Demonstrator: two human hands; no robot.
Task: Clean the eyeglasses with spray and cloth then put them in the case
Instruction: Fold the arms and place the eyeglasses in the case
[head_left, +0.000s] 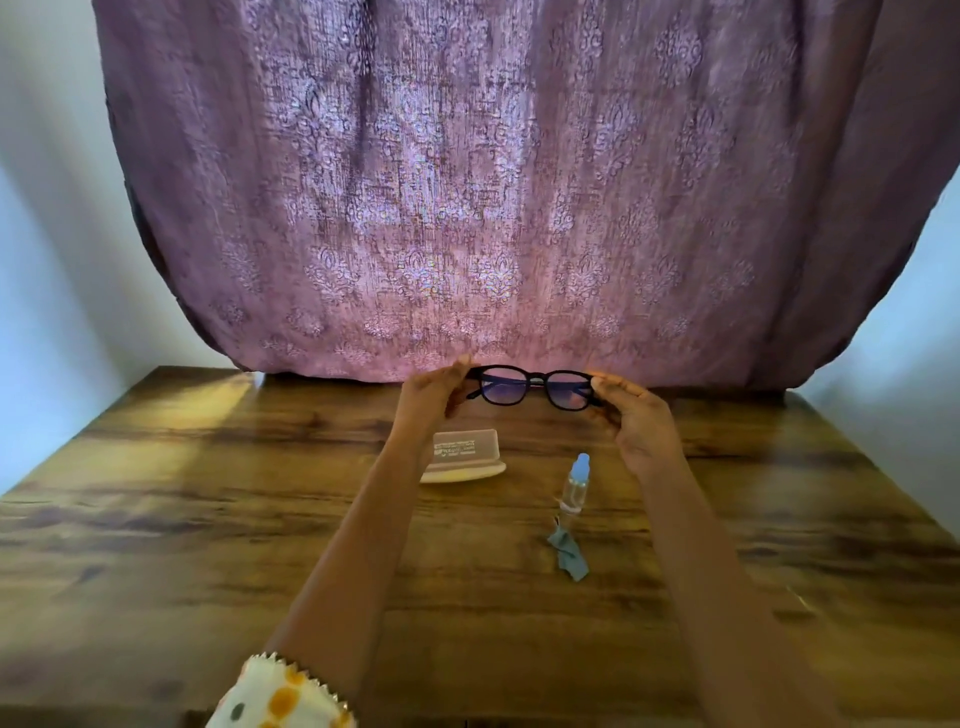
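Black-framed eyeglasses (535, 387), tinted lenses, held up at both ends

Black eyeglasses (535, 387) aloft; open case (462, 457), spray bottle (575, 486), cloth (569, 556) on table

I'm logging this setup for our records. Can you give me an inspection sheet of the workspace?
Surface: wooden table, dark grain, light patch at far left.
Job's things: glasses held up over the table's far edge; case on the table, apparently open, lid up; spray bottle upright to its right; cloth crumpled just in front of the bottle.
Clutter: nothing seen.
Hands: left hand and right hand each pinch one end of the frame with the fingers.
Cables: nothing seen.
Surroundings: purple patterned curtain behind the table; pale walls on both sides.
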